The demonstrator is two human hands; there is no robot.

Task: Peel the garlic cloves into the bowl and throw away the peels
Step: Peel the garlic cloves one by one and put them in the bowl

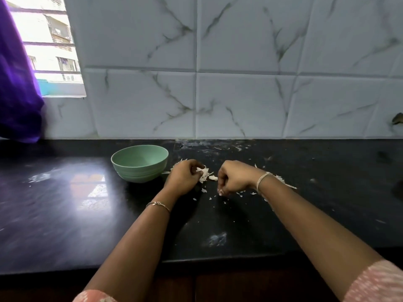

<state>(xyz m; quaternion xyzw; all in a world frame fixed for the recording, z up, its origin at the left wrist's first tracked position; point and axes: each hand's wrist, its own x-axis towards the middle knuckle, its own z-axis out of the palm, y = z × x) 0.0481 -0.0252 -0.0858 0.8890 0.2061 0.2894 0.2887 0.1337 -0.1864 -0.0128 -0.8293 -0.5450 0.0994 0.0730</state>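
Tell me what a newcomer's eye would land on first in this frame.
Two hands meet mid-counter: the left hand grips a clump of white garlic peels, the right hand curled beside it. Just left sits a pale green bowl, no cloves visible inside, and peel scraps fleck the black countertop.

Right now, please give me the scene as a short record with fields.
bowl: green, on the counter, left of the hands; no clove seen inside
left hand: grips garlic with papery skin
right hand: fingers curled, low over counter; contents unclear
clove: on counter between the hands
peels: scattered on counter near right hand
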